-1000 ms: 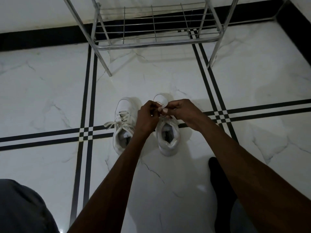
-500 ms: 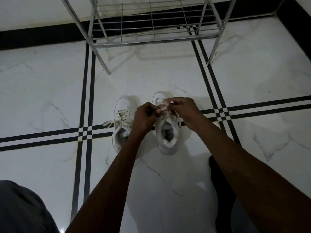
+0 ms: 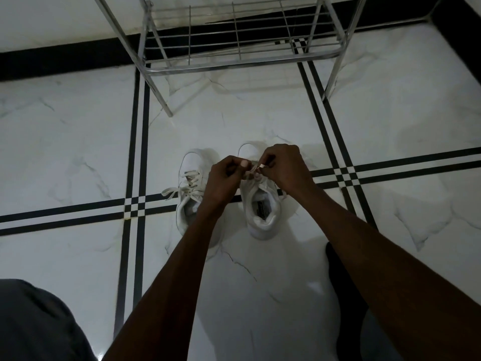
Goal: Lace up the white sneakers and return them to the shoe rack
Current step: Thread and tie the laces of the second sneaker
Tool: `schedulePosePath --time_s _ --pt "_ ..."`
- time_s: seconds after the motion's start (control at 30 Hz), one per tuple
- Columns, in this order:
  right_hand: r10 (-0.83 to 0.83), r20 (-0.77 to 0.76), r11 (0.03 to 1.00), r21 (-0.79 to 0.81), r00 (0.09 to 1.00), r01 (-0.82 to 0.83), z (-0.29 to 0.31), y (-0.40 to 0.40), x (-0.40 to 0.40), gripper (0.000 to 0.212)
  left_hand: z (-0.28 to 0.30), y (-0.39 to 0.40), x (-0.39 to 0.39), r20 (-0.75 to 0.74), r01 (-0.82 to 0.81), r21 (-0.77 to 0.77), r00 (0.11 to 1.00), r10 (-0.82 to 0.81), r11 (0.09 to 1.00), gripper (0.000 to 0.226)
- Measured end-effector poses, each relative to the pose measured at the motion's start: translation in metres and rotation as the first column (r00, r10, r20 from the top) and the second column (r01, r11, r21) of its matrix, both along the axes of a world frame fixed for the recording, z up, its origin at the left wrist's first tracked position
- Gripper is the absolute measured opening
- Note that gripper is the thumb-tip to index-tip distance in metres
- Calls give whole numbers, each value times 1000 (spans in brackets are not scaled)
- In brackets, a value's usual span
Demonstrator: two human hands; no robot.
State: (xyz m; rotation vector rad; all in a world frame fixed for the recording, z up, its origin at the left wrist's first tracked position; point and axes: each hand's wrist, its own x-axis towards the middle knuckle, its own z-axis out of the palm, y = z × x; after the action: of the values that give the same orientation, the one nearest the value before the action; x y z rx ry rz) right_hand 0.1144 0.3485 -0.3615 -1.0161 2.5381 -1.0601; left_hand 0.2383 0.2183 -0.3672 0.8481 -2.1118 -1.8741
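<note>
Two white sneakers stand side by side on the marble floor, toes pointing away from me. The left sneaker has loose laces trailing off to its left. Over the tongue of the right sneaker both hands meet. My left hand pinches one end of the right sneaker's lace, and my right hand pinches the other end. The hands hide that shoe's eyelets. The metal shoe rack stands beyond the sneakers, its lowest wire shelf bare.
The floor is white marble tile with black stripe lines crossing beside the sneakers. A black skirting band runs along the far wall. My knee in dark cloth fills the lower left corner, and a dark foot rests at the lower right.
Both hands have stayed together over the right sneaker, working its lace with small finger moves. The view has shifted slightly. The left sneaker has not moved.
</note>
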Motion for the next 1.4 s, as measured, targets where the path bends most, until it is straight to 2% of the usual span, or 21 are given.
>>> schedulePosePath --time_s 0.13,0.2,0.27,0.4,0.5,0.57,0.63,0.7,0.77,0.8,0.9,0.97,1.07,1.13,1.2,1.27,1.37,1.4 --pt "-75 107 991 -105 991 86 -1 1 8 6 0 -4 -3 -13 95 -48 995 -96 994 23" --pt "-103 219 981 -141 970 136 -2 1 10 6 -2 -5 -7 41 162 -140 987 -158 977 34" --pt "-120 303 975 -142 945 169 -2 1 10 7 -2 -6 -11 80 206 -220 978 -193 954 35" --pt "-95 424 975 -144 901 171 0 9 4 15 2 -7 -12 200 244 -382 964 -178 891 26" --pt "-83 517 979 -116 852 165 8 17 0 27 5 -6 -12 234 202 -460 967 -102 864 19" --pt "-147 609 966 -83 779 247 13 25 -7 31 9 -7 -6 285 198 -598 958 -25 777 15" --pt "-267 670 935 6 692 355 12 38 -14 33 12 -10 5 349 238 -738 935 55 632 13" --pt "-369 741 897 126 562 423 7 55 -15 26 13 -13 20 406 289 -799 906 119 527 15" --pt "-400 813 874 201 422 442 0 66 -11 17 9 -13 30 449 345 -826 880 152 446 18" --pt "-399 832 872 213 386 441 -1 68 -10 14 8 -12 32 466 371 -830 872 151 416 21" --pt "-425 832 857 243 356 455 2 62 -8 14 7 -10 35 487 414 -846 857 169 336 24" --pt "-455 817 834 253 354 490 -2 60 -10 19 6 -9 37 486 422 -853 856 175 306 23" --pt "-500 779 811 268 379 520 -9 62 -8 13 4 -8 40 485 422 -853 858 167 306 17" --pt "-522 751 794 255 405 552 -19 62 -13 37 -1 -8 41 479 410 -851 863 162 329 16" --pt "-584 645 795 331 493 509 -23 58 -14 52 -3 -9 42 480 394 -837 862 163 379 15" --pt "-620 441 781 427 649 456 -21 53 -14 54 -2 -13 38 496 398 -809 857 139 433 14" --pt "-481 413 877 220 773 427 -15 53 -15 25 5 -20 28 523 420 -762 848 86 494 21" --pt "-419 405 908 160 813 388 -12 54 -14 23 8 -22 26 506 396 -747 860 69 534 22"
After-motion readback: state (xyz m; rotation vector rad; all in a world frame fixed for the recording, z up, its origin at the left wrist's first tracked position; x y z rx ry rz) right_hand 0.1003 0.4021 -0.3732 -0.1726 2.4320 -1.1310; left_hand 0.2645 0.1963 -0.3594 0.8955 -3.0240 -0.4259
